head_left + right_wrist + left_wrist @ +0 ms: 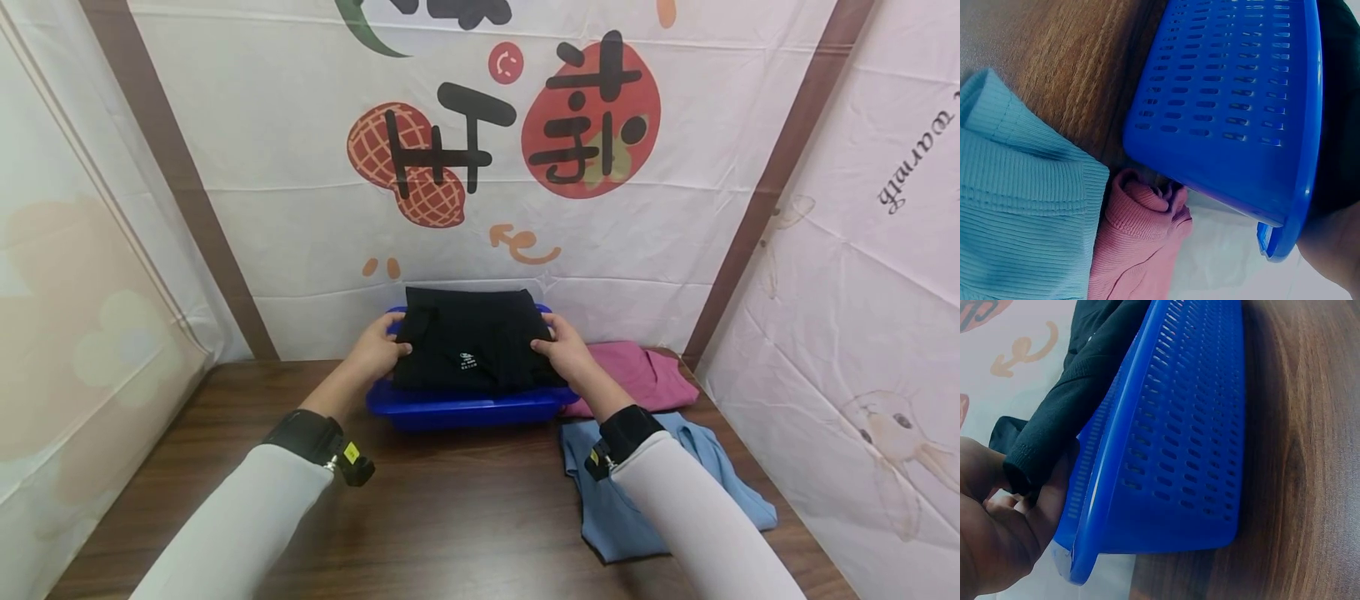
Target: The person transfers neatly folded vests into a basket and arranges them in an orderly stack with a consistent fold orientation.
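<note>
- Plainly one container on the table: a blue plastic basket, sides pierced with rows of slots, long side running left to right before the person.
- Folded black shirt over the basket's mouth, covering most of it; whatever lies deeper is hidden from me.
- Shirt's long axis runs left to right, in line with the basket's. Far edge faces the printed wall cloth; a small white print shows on top, toward the near edge.
- Left hand clamped on the shirt's left edge, thumb against fingers, close by the basket rim.
- Right hand clamped on the opposite edge, thumb on top; its lower fingers are hard to make out.
- Just right of the basket, a folded pink garment.
- Nearer the person, a light blue ribbed garment, partly covered by the right forearm from where I stand.
</note>
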`<state>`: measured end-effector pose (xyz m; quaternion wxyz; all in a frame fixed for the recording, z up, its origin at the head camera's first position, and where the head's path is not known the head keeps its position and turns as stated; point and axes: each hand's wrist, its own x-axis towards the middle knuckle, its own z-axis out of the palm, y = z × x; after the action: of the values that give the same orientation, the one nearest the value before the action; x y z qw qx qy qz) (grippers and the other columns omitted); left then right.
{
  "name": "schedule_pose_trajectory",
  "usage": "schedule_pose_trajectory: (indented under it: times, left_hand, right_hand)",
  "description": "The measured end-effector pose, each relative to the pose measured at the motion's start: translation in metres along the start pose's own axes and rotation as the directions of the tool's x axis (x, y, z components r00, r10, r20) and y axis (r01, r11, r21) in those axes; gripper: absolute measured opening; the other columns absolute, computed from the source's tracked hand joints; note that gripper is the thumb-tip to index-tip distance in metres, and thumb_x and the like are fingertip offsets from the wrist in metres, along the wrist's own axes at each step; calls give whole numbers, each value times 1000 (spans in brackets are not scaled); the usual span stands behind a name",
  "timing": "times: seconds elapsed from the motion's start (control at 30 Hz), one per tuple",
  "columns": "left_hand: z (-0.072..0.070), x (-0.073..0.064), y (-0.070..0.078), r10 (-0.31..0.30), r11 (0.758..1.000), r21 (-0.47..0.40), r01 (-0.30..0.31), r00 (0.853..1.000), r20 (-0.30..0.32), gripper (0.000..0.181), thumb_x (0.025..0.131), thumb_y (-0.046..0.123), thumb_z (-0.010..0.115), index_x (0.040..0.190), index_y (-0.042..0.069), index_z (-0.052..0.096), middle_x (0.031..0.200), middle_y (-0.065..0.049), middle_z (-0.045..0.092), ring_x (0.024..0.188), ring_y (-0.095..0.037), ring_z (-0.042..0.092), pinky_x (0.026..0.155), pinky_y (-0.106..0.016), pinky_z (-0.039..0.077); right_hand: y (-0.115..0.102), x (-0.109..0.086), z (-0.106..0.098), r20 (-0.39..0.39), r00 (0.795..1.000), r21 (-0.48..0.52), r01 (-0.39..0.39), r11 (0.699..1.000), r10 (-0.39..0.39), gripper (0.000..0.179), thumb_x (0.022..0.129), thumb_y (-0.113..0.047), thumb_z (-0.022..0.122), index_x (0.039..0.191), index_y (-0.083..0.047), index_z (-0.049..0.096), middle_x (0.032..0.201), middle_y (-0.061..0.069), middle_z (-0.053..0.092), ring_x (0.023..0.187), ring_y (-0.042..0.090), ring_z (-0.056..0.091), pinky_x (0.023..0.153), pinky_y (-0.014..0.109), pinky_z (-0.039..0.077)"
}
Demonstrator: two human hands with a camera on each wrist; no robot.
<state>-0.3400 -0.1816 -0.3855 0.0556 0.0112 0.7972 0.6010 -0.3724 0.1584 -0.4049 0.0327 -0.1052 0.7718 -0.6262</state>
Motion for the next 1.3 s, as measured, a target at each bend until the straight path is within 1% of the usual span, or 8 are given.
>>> schedule_pose_trajectory:
  times: [0.2, 0.33, 0.63, 0.9, 1.0, 1.17, 1.23, 1.3]
  left_hand:
    - [2, 1, -4, -1, 999, 42, 2, 1000, -21, 60, 104, 3, 52, 159, 18, 32, 149, -26, 49, 97, -28, 67, 65, -37, 60]
    - [3, 4, -7, 7, 998, 68, -5, 1000, -27, 60, 104, 3, 52, 159, 18, 32, 152, -27, 45, 107, -33, 65, 65, -37, 60]
    - [7, 6, -9, 3, 991, 133, 4, 999, -50, 63, 102, 1, 53, 160, 16, 32, 154, -28, 42, 115, -36, 59, 62, -36, 57]
    - [12, 6, -6, 6, 983, 182, 7, 997, -72, 66, 99, -2, 54, 159, 14, 33, 142, -26, 50, 94, -31, 59, 56, -32, 52]
    - [14, 6, -5, 0, 977, 214, 18, 996, -86, 67, 97, -3, 54, 158, 14, 34, 139, -24, 50, 96, -32, 57, 56, -32, 52]
    - [15, 5, -6, -6, 971, 238, 28, 996, -94, 68, 96, -4, 53, 158, 14, 35, 145, -24, 48, 105, -35, 56, 56, -33, 52]
    - [15, 6, -7, 0, 969, 248, 23, 996, -94, 68, 95, -5, 53, 158, 13, 34, 145, -24, 47, 98, -34, 58, 55, -33, 51]
    - [14, 8, -8, 8, 967, 255, 16, 996, -91, 69, 95, -5, 52, 159, 12, 34, 142, -25, 48, 86, -30, 58, 53, -32, 49]
  right_hand:
    - [3, -1, 3, -14, 1000, -34, -3, 999, 3, 54, 101, -2, 59, 151, -6, 41, 138, 22, 62, 100, 22, 68, 83, 31, 56]
    - [5, 0, 4, -14, 1000, -43, -13, 999, 12, 55, 101, -3, 59, 153, -6, 39, 142, 21, 59, 108, 26, 66, 87, 33, 55]
    - [7, 1, 7, -34, 999, -90, -33, 995, 30, 54, 100, -3, 59, 152, -7, 42, 138, 20, 61, 108, 28, 66, 92, 37, 53]
    - [7, 4, 8, -32, 999, -114, -30, 993, 27, 55, 100, -1, 59, 152, -5, 41, 139, 21, 60, 114, 30, 64, 97, 41, 51]
    - [9, 5, 9, -32, 999, -123, -32, 992, 28, 55, 100, -1, 59, 151, -5, 42, 140, 20, 60, 116, 30, 63, 99, 42, 51]
    - [12, 5, 11, -11, 1000, -125, -30, 992, 29, 53, 100, 0, 59, 150, -5, 42, 140, 21, 61, 118, 30, 63, 101, 44, 51]
    - [12, 5, 12, -6, 1000, -126, -29, 992, 28, 53, 100, 0, 59, 150, -5, 42, 139, 21, 61, 118, 30, 63, 100, 44, 51]
    - [12, 6, 13, -8, 1000, -124, -28, 992, 27, 53, 100, 1, 58, 150, -5, 42, 139, 21, 61, 117, 31, 64, 100, 44, 52]
